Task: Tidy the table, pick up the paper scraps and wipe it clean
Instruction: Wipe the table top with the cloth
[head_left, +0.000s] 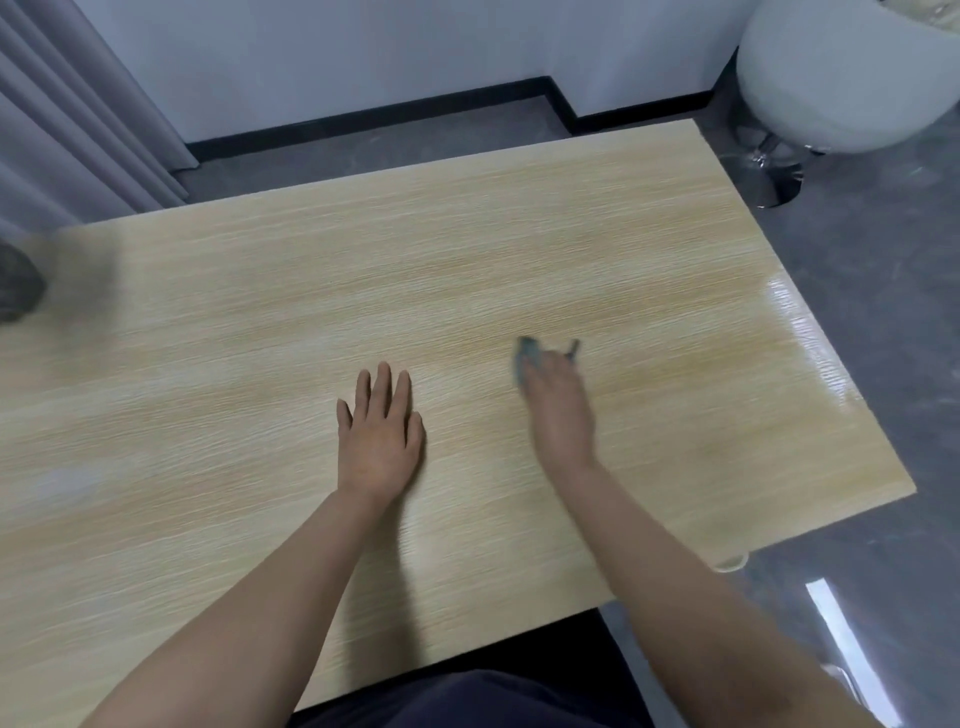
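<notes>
Gripping a crumpled grey cloth (530, 358), blurred right hand (563, 410).

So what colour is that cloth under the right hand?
Grey-blue cloth, blurred, under the right hand; seen in the head view.

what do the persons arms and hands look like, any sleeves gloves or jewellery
Both forearms are bare as far as the frame shows, with no sleeves in view. The left hand and the right hand wear no gloves, and no watch or bracelet shows on either wrist. No rings are visible, though the right hand is motion-blurred, so small details there cannot be told.
</notes>
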